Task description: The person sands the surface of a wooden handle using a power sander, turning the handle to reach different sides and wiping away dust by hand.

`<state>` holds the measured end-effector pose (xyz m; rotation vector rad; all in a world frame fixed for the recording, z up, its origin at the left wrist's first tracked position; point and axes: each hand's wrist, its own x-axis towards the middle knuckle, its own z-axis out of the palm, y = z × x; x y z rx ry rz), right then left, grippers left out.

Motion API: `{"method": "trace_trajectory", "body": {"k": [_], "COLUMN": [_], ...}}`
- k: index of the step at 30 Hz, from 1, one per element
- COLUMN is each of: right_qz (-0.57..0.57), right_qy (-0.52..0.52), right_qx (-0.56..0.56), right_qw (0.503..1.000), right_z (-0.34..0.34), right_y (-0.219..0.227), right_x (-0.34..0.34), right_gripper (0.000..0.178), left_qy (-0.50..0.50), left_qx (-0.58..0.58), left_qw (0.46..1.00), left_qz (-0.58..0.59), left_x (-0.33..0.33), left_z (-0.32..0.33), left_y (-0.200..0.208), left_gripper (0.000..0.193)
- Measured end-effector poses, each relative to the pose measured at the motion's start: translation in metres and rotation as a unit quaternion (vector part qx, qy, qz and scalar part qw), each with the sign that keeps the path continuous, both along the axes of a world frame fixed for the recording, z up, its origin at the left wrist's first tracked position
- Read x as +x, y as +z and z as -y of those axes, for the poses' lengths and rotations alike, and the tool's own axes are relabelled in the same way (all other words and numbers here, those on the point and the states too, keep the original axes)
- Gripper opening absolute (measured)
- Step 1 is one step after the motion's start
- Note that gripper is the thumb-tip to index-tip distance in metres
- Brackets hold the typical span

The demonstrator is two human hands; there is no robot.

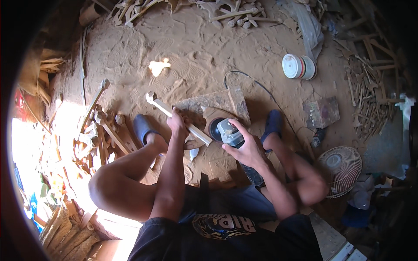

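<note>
My left hand (176, 123) is closed around a pale wooden stick (162, 106) with a carved knob at its upper left end. The stick slants down to the right, its lower end close to the disc. In my right hand (253, 151) is an angle grinder (230, 133), gripped by its grey head and dark body. Its round sanding disc (214, 129) faces the stick; whether they touch, I cannot tell. Beneath and behind them, between my sandaled feet, a dusty wooden board (238, 102) lies on the sand. A small whitish bottle (194, 154) rests below the stick.
Several knobbed sticks (114, 138) lean beside my left leg. A dark cord (271, 93) curves past my right foot. To the right are a white bucket (292, 67), a dusty square board (322, 111), a caged fan (341, 170) and heaped wood scraps (362, 104). More wood pieces (235, 14) lie at the far side.
</note>
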<state>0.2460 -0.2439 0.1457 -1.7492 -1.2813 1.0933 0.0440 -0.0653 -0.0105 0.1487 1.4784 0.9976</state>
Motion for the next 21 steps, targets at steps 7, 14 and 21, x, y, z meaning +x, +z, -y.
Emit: {"method": "trace_trajectory", "body": {"k": [7,14,21], "right_qz": [-0.007,0.018,0.019], "right_qy": [-0.016,-0.037,-0.034], "right_qx": [0.028,0.027,0.012], "right_qw": [0.999,0.999,0.999], "right_z": [-0.001,-0.007,-0.011], "right_y": [-0.011,-0.014,-0.019], "right_x": [-0.005,0.005,0.009], "right_gripper": [0.083,0.082,0.082], "left_qy": [-0.005,-0.003,0.000], "left_qx": [-0.003,0.000,-0.011], "left_qw": [1.000,1.000,1.000], "left_qz": [0.010,0.007,-0.014], "left_x": [0.002,0.002,0.006], "left_z": [0.001,-0.002,-0.002], "left_y": [0.006,0.007,0.006], "left_gripper": [0.027,0.024,0.023]}}
